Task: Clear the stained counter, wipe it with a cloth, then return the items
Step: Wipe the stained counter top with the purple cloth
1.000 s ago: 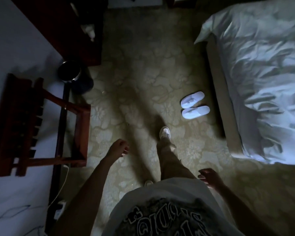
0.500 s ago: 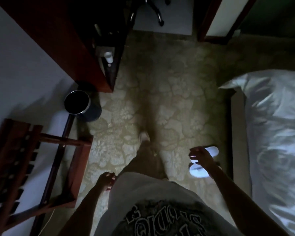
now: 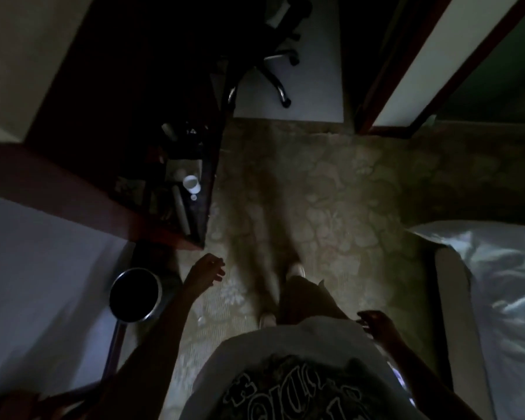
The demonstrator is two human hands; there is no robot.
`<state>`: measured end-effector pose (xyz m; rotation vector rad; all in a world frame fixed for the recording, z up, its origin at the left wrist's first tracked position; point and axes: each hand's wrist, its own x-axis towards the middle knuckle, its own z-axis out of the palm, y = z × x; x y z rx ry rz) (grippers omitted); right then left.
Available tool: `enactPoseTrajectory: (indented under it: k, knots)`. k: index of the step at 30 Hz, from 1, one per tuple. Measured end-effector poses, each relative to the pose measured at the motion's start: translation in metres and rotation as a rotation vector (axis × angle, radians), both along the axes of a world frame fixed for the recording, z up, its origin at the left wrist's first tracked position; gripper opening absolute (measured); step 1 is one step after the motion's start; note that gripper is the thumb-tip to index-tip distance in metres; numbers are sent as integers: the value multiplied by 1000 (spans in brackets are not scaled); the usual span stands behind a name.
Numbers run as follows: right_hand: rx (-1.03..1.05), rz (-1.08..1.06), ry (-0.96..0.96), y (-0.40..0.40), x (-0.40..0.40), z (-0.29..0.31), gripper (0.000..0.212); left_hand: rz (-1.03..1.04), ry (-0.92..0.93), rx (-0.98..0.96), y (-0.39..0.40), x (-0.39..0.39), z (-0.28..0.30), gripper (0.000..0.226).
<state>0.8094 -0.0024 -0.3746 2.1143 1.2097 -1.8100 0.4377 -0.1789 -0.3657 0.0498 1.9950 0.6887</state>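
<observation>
I'm walking toward the counter at eleven o'clock, left hand and right hand swinging empty, fingers loosely apart.

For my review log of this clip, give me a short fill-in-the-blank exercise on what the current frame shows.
1. The left hand holds ____.
2. The white cup stands on the dark ____.
3. The round bin stands on the person's ____ side.
4. The bed lies on the person's ____ side.

Missing words: nothing; counter; left; right
</observation>
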Motion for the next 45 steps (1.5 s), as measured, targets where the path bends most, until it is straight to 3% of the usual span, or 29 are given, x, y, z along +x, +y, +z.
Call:
enactPoseTrajectory:
  k: [6, 11, 16, 19, 25, 29, 33, 38, 45]
  knots:
    - [53, 138, 145, 157, -198, -12, 13, 136, -27, 14, 99, -95, -4, 21]
    - [140, 379, 291, 273, -364, 24, 14, 323, -18, 178, 180, -169, 44, 26]
    - [340, 534, 475, 344, -514, 65, 26, 287, 204, 341, 265, -251, 107, 20]
    - [503, 608, 636, 370, -606, 109, 9, 261, 342, 501, 312, -300, 154, 17]
    - [832, 750, 977, 405, -771, 230, 7, 234, 859, 681, 362, -387, 291, 11]
    - [1153, 983, 1098, 422, -874, 305, 29, 194, 1171, 452, 367, -451, 326, 18]
    - [1405, 1368, 942, 424, -971, 343, 43, 118, 1368, 129, 374, -486, 322, 38]
    - [1454, 1841, 673, 442, -1048, 325, 73, 188, 1406, -137, 394, -494, 301, 41]
    - [1502, 2008, 767, 453, -1058, 316, 76, 300, 1424, -403, 407, -498, 296, 42]
